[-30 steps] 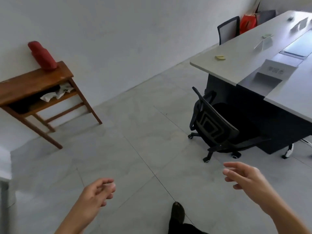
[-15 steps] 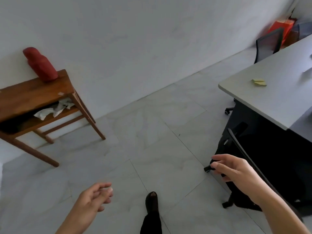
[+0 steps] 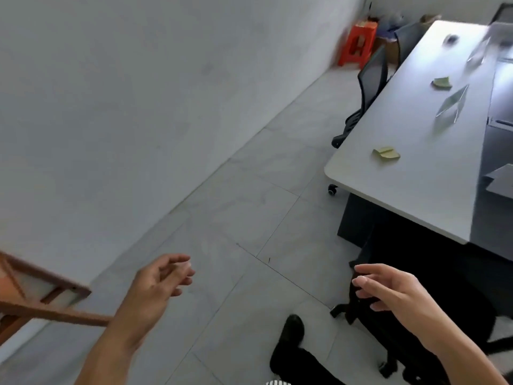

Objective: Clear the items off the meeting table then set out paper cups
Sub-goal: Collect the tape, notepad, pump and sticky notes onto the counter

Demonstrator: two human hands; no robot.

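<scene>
Left hand [image 3: 158, 284]: empty, fingers loosely curled, over the floor.
Right hand [image 3: 388, 290]: empty, fingers relaxed, above a black chair [image 3: 410, 337].
Table [image 3: 416, 190]: green paper [image 3: 386, 154] near its corner.

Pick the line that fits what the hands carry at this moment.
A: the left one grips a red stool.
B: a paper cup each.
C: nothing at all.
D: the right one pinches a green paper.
C: the left hand and right hand both show relaxed, empty fingers, and the near green paper lies on the meeting table.
</scene>
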